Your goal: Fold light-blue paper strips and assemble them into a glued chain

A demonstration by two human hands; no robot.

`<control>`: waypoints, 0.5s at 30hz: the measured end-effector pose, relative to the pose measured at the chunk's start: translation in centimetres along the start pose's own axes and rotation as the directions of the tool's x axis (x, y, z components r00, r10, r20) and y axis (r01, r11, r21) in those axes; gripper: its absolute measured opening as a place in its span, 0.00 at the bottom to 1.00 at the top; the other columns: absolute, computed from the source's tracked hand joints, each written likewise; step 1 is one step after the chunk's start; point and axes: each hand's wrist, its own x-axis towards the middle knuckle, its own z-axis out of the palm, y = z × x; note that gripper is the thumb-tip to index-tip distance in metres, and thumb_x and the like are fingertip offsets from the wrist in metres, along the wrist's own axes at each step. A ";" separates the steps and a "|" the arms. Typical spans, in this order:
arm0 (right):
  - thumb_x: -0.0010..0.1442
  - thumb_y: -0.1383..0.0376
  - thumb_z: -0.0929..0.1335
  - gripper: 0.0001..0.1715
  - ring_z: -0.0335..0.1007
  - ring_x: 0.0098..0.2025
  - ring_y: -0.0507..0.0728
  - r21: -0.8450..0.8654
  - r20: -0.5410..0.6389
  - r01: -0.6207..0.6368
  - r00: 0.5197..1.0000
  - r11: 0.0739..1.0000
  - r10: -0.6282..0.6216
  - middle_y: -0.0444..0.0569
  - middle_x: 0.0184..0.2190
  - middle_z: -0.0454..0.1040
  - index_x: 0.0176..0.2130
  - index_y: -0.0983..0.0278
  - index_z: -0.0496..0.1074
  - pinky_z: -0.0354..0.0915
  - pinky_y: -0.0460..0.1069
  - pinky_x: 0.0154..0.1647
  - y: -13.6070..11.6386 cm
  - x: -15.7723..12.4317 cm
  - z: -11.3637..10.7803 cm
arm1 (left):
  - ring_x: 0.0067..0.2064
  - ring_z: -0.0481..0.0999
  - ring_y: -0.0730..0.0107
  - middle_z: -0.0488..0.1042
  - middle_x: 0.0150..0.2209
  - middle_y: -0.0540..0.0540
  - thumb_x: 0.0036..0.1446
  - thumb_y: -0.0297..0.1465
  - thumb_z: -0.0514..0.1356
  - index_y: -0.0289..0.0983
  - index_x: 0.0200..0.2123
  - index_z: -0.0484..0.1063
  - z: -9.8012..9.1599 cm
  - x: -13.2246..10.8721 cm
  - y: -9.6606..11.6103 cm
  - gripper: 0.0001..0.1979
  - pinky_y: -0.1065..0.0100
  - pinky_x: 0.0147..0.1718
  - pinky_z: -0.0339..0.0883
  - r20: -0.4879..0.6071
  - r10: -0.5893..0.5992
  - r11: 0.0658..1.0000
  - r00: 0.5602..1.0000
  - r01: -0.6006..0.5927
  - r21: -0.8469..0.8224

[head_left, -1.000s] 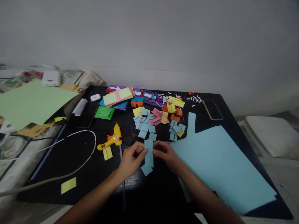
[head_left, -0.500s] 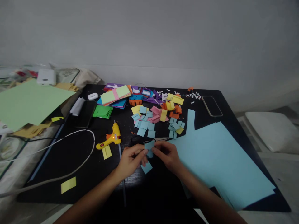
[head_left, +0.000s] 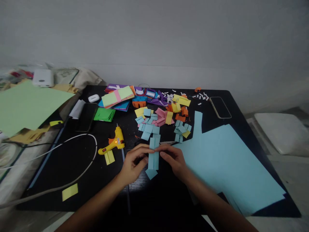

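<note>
Between my hands is a creased light-blue paper strip [head_left: 154,161], stretched out lengthwise over the black table. My left hand [head_left: 134,162] grips its left edge near the middle, fingers bent around it. From the other side, my right hand [head_left: 174,159] has its fingertips on the strip's right edge, thumb and index finger close together. Under the strip's lower end lies another light-blue paper piece [head_left: 151,175], partly covered. Several small folded blue pieces [head_left: 148,129] lie just beyond the strip.
Large light-blue sheets [head_left: 229,164] cover the right side. A yellow glue gun [head_left: 113,141] lies left of my hands, near a looping white cable [head_left: 96,151]. Pink folded pieces [head_left: 161,117], a bundled paper stack [head_left: 118,97] and a phone [head_left: 220,107] sit farther back.
The blue paper, folded small between my fingers before, is now opened out into a long strip. Its lower end now covers part of the loose piece beneath.
</note>
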 end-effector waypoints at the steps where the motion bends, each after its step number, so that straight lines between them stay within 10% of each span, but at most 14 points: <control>1: 0.63 0.56 0.75 0.09 0.77 0.40 0.59 0.002 -0.015 -0.020 1.000 1.000 0.020 0.49 0.37 0.82 0.39 0.58 0.83 0.70 0.53 0.44 0.1 0.0 0.1 | 0.34 0.77 0.72 0.78 0.47 0.42 0.67 0.27 0.60 0.41 0.49 0.83 0.0 -0.1 -0.1 0.13 0.71 0.32 0.72 0.017 0.008 1.000 1.000 -0.008 -0.002; 15: 0.49 0.54 0.83 0.23 0.77 0.32 0.56 0.071 -0.078 -0.201 0.975 0.977 0.206 0.44 0.28 0.79 0.39 0.60 0.76 0.73 0.51 0.38 1.0 0.6 0.4 | 0.29 0.77 0.74 0.77 0.31 0.50 0.63 0.33 0.68 0.40 0.46 0.81 0.9 -0.2 -1.3 0.09 0.72 0.30 0.73 -0.127 -0.049 0.991 0.991 0.064 0.115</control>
